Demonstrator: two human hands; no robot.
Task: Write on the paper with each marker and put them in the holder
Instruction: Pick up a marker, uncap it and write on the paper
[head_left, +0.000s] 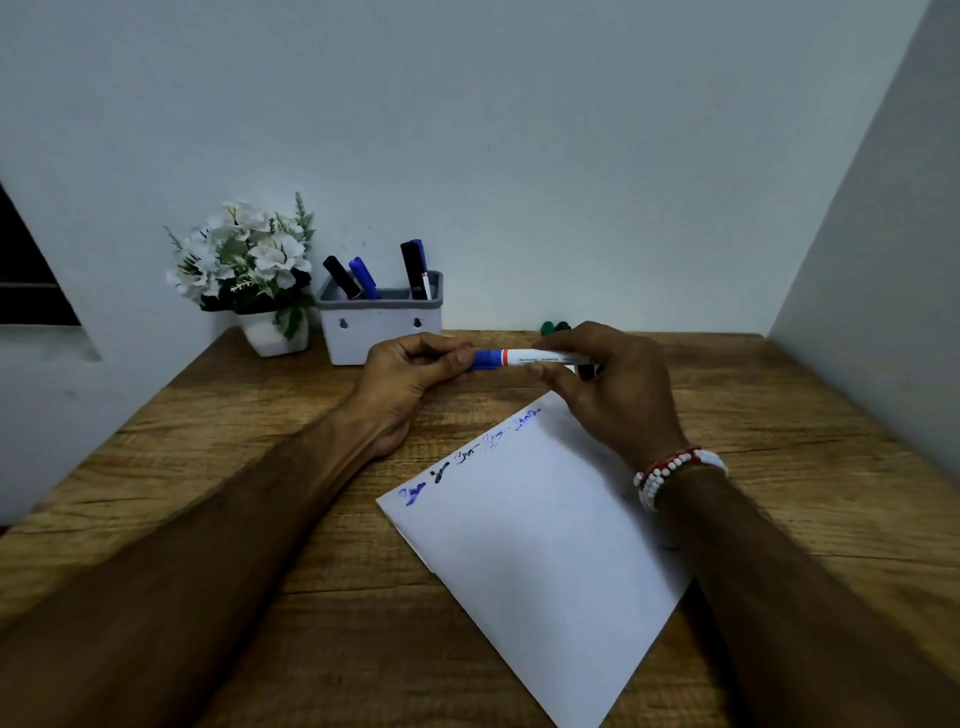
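1. Both of your hands hold one marker (524, 358) level above the table (208, 467), just in front of the holder (379, 332). Your left hand (410, 384) is pinched on the blue cap end, and your right hand (608, 384) is wrapped around the white barrel.

2. From the head camera, the cap looks seated on the barrel, or very nearly so. I cannot tell whether you are pulling it off or pressing it on.

3. The paper (545, 545) lies tilted on the table below your hands, nearer your right arm. It bears a row of short scribbles along its upper edge: blue ones and at least one black. So several markers have, by my judgement, already done their writing.

4. The holder stands at the back against the wall, beside a pot of white flowers (244, 260). Four markers stand in it: a black (340, 275) and a blue (363, 278) leaning at the left, and a black (413, 270) with a blue (420, 249) behind it at the right.

5. Behind your right hand, green caps (553, 327) peek out on the table. They look like two more markers, untouched by the paper, since no green marks show on it. How many lie there in all is hidden by your hand.

6. My reading: you are past the halfway point. Left to do are to finish with the marker in hand and drop it in the holder, then write with the green ones and put those away too.
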